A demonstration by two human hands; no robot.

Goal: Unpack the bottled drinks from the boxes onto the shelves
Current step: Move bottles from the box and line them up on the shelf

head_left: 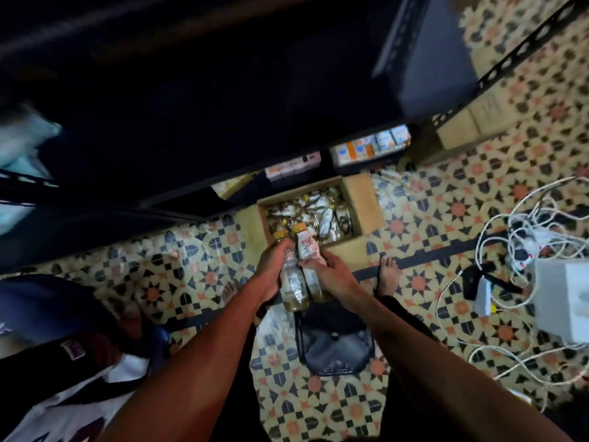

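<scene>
We see both hands at the middle of the frame, raised over the open cardboard box (pixel 360 199), each wrapped around one bottled drink. The left hand (pixel 272 266) curls its fingers round the left bottle (pixel 293 282) just below its yellow cap, and the right hand (pixel 333 271) grips the right bottle (pixel 305 247) around the waist, below its pale pink label. The two bottles are side by side and touching, caps pointing toward the top of the frame and amber liquid showing at their lower ends. Behind them the box sits on the patterned tile floor (pixel 424 218) with its flaps spread. We make out more bottles (pixel 322 215) lying jumbled inside it, though blur hides how many. The dark shelves (pixel 191 122) fill the upper left and centre of the frame, with small cartons (pixel 373 145) on a low level just above the box. A bare foot (pixel 389 272) stands right of the hands and another (pixel 231 290) to their left. Below the hands lies a black stool (pixel 334 342). White cables (pixel 526 224) tangle at the right edge beside a white box (pixel 564 298). In the lower left corner we see another person in a dark cap (pixel 47 314).
</scene>
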